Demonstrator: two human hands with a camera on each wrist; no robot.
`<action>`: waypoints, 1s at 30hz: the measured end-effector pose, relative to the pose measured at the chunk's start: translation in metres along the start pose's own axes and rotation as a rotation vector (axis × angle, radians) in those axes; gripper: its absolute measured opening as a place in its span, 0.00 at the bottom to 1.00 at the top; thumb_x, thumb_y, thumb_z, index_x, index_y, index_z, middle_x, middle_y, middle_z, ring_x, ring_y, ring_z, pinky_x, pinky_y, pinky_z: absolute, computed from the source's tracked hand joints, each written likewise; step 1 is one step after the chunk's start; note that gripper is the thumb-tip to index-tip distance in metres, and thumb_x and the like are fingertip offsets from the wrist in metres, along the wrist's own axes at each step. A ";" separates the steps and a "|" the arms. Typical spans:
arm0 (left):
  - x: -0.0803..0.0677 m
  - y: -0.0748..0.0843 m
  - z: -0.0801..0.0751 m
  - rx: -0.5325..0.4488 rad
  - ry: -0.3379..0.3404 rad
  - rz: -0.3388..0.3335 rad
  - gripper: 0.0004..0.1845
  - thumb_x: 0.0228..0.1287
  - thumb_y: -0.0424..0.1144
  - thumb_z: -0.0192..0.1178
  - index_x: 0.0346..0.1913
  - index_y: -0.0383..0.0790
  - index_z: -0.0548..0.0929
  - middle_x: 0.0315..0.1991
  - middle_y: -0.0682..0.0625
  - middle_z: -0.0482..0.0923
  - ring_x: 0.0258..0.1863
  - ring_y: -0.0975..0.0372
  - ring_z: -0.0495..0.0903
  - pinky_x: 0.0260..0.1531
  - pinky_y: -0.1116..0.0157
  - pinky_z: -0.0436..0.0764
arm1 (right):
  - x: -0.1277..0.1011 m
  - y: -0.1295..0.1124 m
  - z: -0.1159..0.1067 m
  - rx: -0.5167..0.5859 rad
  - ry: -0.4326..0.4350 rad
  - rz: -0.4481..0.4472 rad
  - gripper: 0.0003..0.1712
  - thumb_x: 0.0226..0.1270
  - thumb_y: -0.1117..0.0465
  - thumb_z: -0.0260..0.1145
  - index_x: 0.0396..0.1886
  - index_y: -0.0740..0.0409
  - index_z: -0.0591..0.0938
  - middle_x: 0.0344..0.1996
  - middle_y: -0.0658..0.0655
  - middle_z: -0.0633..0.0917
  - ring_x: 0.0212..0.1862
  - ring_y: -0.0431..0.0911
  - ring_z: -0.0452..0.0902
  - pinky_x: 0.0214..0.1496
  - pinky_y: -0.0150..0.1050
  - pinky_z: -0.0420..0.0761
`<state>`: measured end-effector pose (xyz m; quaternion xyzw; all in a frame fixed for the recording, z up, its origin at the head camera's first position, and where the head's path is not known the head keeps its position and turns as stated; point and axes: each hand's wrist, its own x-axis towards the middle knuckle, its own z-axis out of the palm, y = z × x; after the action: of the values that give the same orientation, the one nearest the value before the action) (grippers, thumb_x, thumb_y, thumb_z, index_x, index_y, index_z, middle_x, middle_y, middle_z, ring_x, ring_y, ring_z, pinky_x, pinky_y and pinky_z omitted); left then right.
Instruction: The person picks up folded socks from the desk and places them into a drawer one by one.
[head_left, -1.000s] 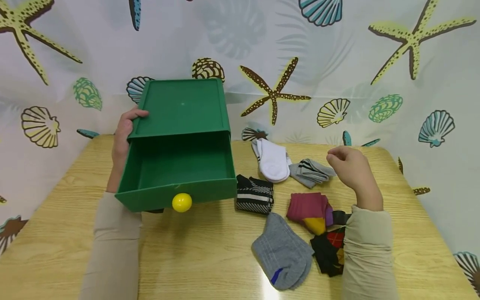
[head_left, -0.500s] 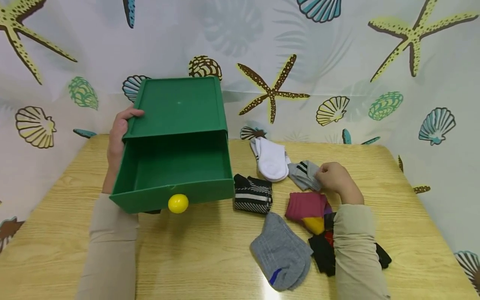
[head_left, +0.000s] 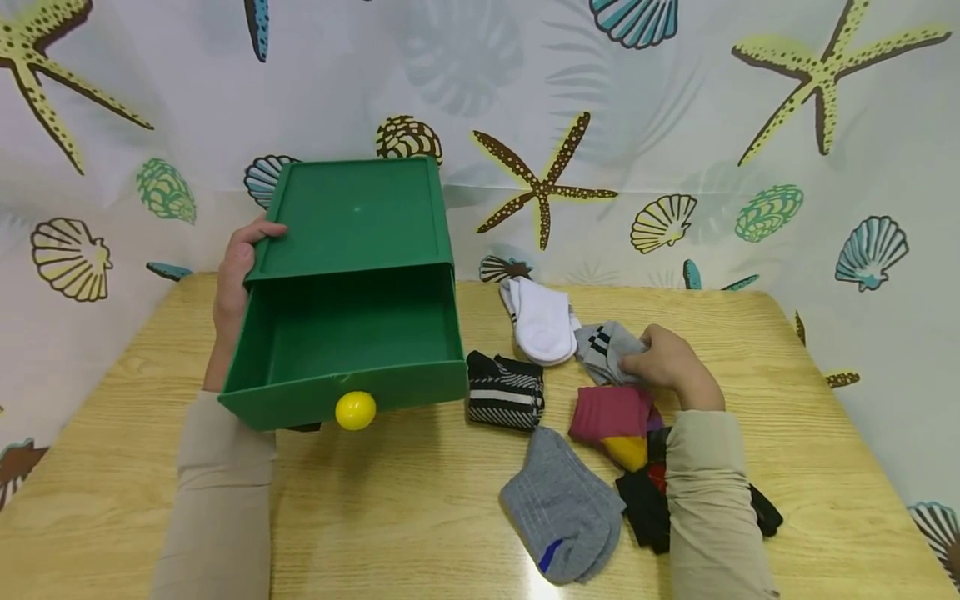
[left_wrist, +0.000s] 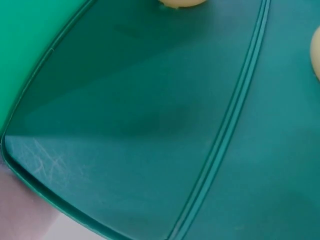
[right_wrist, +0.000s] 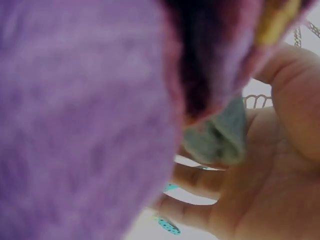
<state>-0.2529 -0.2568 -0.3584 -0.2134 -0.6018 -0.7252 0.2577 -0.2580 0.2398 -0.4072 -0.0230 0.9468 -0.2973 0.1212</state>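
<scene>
A green box (head_left: 356,221) with an open drawer (head_left: 300,400) and a yellow knob (head_left: 356,411) stands on the left of the table. My left hand (head_left: 232,279) holds its left side, fingertips over the top edge. At right, my right hand (head_left: 671,367) pinches the right end of a folded grey sock (head_left: 603,346) with black stripes. The right wrist view shows part of the grey sock (right_wrist: 220,135) between thumb and fingers, behind a blurred purple sock (right_wrist: 85,120). Nothing is visible inside the drawer.
Around the right hand lie white socks (head_left: 543,321), black-and-white patterned socks (head_left: 506,392), maroon-and-yellow socks (head_left: 609,417), plain grey socks (head_left: 562,504) and dark socks (head_left: 645,504), partly hidden by the right sleeve (head_left: 708,492). A patterned cloth (head_left: 450,83) hangs behind the table.
My right hand has come down and left onto the striped grey sock, which has shifted and crumpled slightly under the fingers. My left hand stays on the green box.
</scene>
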 end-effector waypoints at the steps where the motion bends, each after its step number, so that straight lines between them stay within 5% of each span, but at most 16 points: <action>1: 0.000 0.000 0.000 -0.002 0.000 -0.002 0.20 0.77 0.43 0.43 0.55 0.38 0.82 0.74 0.36 0.57 0.73 0.45 0.52 0.70 0.59 0.49 | -0.001 0.000 -0.001 0.020 0.016 -0.005 0.15 0.61 0.61 0.65 0.37 0.64 0.68 0.31 0.58 0.69 0.33 0.52 0.67 0.33 0.43 0.68; 7: -0.001 0.001 0.000 -0.034 -0.010 -0.012 0.19 0.78 0.43 0.44 0.55 0.38 0.82 0.75 0.34 0.54 0.74 0.46 0.50 0.70 0.61 0.51 | -0.006 -0.004 -0.009 0.190 0.155 -0.018 0.19 0.66 0.60 0.64 0.50 0.63 0.69 0.35 0.62 0.74 0.28 0.49 0.68 0.30 0.42 0.71; 14: -0.001 0.004 0.000 -0.028 -0.029 -0.028 0.19 0.78 0.43 0.42 0.54 0.42 0.83 0.76 0.34 0.51 0.75 0.47 0.49 0.71 0.60 0.49 | -0.017 -0.016 -0.021 0.470 0.351 -0.065 0.29 0.70 0.58 0.64 0.64 0.67 0.67 0.59 0.71 0.71 0.51 0.58 0.72 0.44 0.43 0.78; 21: -0.002 0.006 0.001 -0.019 -0.032 -0.025 0.19 0.78 0.41 0.40 0.54 0.44 0.83 0.76 0.34 0.52 0.74 0.47 0.49 0.71 0.61 0.49 | -0.033 -0.037 -0.035 0.693 0.478 -0.168 0.34 0.69 0.60 0.64 0.72 0.58 0.63 0.53 0.63 0.71 0.47 0.50 0.71 0.45 0.36 0.77; 30: -0.002 0.007 0.001 -0.011 -0.026 -0.044 0.19 0.78 0.42 0.40 0.54 0.46 0.83 0.76 0.36 0.52 0.74 0.48 0.50 0.71 0.60 0.48 | -0.056 -0.063 -0.048 0.981 0.556 -0.341 0.31 0.64 0.69 0.68 0.64 0.53 0.69 0.45 0.60 0.73 0.41 0.47 0.73 0.40 0.32 0.79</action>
<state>-0.2465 -0.2565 -0.3541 -0.2108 -0.6055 -0.7313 0.2325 -0.2173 0.2219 -0.3211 -0.0374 0.6777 -0.7107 -0.1848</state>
